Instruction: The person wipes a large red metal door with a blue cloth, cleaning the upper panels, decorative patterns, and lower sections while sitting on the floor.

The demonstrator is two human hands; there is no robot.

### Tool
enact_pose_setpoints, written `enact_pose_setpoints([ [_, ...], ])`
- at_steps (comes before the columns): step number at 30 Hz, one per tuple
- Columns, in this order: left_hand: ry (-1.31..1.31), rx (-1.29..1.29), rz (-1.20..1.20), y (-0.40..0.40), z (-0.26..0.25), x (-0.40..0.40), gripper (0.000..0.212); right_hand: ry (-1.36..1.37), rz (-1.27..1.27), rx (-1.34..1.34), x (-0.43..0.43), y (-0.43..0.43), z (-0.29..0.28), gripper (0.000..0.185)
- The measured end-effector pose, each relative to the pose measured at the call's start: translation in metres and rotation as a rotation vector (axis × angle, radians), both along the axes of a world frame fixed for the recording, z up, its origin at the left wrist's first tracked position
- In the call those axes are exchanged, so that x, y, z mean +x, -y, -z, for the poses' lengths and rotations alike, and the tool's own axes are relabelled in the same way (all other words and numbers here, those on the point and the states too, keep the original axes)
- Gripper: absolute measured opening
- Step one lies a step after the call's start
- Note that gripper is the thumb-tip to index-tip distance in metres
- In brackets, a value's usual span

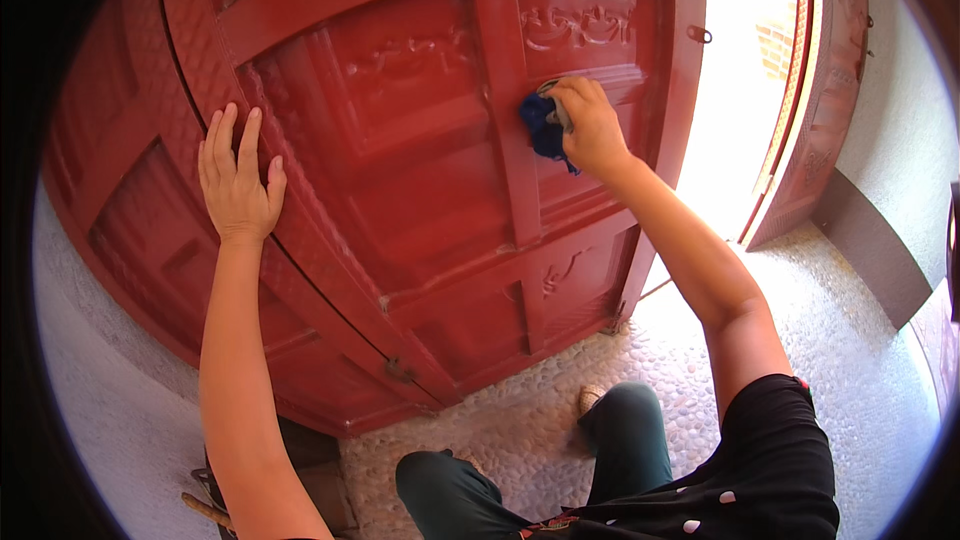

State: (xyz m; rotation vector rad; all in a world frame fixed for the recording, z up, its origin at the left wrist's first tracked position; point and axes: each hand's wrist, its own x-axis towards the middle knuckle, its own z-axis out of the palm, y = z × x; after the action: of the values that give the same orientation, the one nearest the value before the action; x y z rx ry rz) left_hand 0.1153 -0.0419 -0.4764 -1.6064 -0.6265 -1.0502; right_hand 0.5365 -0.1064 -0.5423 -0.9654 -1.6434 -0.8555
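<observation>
A red panelled door (420, 232) with raised relief carving (577, 26) fills the view before me. In my right hand (589, 120) is a bunched dark blue cloth (541, 124) with a greyish part, gripped against the upright rail between two panels. My left hand (241, 176) rests flat with spread fingers on the door frame, beside the dark gap between this leaf and the red panelled section (187, 240) to its left. Nothing is held in that hand.
Bright light comes through the doorway (720, 112) on the right, past a metal latch ring (699, 34). Another red door leaf (821, 120) stands by the pale wall (892, 105). Pebbled flooring (517, 427) lies below. A metal bolt (397, 369) sits low on the door.
</observation>
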Motion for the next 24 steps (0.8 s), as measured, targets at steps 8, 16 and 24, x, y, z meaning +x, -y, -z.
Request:
enact_pose_setpoints([
  [8,0.006,-0.017,-0.007,0.002,-0.005,0.004,0.054,-0.084,-0.092,0.261,-0.047,-0.028,-0.075,0.033],
  [16,0.015,-0.016,-0.007,0.0,0.002,0.0,0.054,-0.127,0.049,0.264,-0.058,-0.031,-0.067,0.036],
  [24,0.007,-0.022,-0.017,0.0,0.002,0.0,0.052,0.042,-0.007,0.042,-0.044,-0.014,-0.032,0.026],
])
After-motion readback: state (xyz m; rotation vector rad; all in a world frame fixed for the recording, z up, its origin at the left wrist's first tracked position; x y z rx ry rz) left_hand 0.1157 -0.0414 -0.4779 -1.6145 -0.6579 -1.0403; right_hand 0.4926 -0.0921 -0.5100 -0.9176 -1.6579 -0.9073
